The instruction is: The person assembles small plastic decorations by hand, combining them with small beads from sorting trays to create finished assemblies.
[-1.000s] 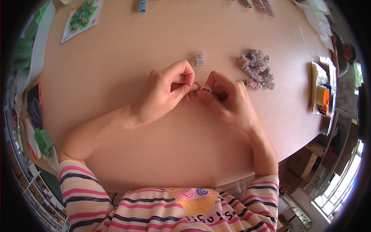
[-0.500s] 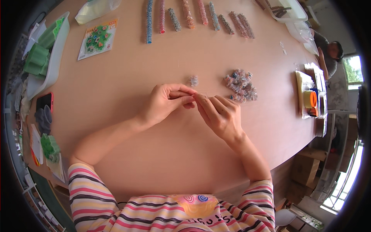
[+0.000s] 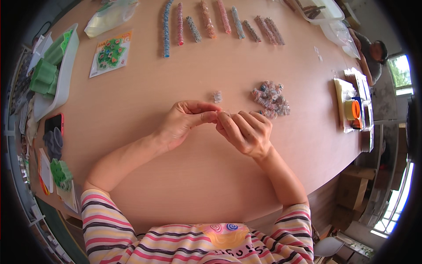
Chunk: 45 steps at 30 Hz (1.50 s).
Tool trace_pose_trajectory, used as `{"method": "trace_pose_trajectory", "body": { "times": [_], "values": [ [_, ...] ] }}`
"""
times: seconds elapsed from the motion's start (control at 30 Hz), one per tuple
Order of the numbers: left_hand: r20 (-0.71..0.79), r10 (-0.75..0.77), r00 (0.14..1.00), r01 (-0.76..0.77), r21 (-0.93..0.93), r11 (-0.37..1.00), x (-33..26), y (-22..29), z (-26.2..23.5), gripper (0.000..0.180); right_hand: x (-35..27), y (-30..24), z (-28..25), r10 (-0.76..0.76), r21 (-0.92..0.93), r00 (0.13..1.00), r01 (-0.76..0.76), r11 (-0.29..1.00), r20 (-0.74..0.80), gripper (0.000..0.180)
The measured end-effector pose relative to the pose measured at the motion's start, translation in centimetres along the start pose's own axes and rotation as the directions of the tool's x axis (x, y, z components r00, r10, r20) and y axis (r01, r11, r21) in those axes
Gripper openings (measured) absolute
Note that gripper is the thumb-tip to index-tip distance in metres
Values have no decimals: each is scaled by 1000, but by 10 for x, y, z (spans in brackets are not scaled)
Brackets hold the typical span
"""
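Note:
My left hand point(image 3: 184, 121) and my right hand point(image 3: 244, 132) meet fingertip to fingertip over the middle of the wooden table point(image 3: 145, 92). Both pinch something very small and clear between thumb and fingers; I cannot tell what it is. Just beyond the fingers lies one small clear wrapped piece point(image 3: 217, 96). To the right of it sits a pile of several small wrapped pieces point(image 3: 270, 99), close to my right hand.
Several long strips of wrapped pieces point(image 3: 180, 23) lie in a row at the far edge. A printed card point(image 3: 110, 53) and a white tray with green moulds point(image 3: 50, 66) are at the left, a phone point(image 3: 53, 124) below them. An orange tape roll point(image 3: 351, 110) sits right. Another person point(image 3: 373, 53) sits far right.
The view has tilted, so the far row of strips has come into sight. My hands stay joined at the fingertips, working on the small item.

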State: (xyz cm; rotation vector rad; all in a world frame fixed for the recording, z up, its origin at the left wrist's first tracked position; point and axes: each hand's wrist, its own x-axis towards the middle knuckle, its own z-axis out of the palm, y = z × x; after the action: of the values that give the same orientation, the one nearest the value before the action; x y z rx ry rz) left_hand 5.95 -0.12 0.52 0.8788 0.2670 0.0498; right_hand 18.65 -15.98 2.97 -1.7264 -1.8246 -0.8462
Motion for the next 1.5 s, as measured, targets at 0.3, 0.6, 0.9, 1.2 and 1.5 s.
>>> {"method": "trace_pose_trajectory", "body": {
  "times": [0.3,0.6,0.9,1.2,1.5],
  "values": [
    [-37,-48,998,47,-49,998,-4,-2,6,13,0,11,2,57,196,998,-52,979,-21,21],
    [-77,-33,997,27,-78,997,1,15,2,10,3,12,-5,99,356,995,-91,930,-5,21],
    [150,391,908,-381,682,624,48,59,-4,8,-3,61,-41,640,420,734,-666,616,226,9],
    [405,648,645,-150,898,-413,213,75,-21,12,-84,210,-37,906,135,418,-904,406,74,18],
    [387,663,641,-386,909,-157,183,90,-9,30,-108,282,-36,875,87,478,-871,483,-78,21]
  ]
}}
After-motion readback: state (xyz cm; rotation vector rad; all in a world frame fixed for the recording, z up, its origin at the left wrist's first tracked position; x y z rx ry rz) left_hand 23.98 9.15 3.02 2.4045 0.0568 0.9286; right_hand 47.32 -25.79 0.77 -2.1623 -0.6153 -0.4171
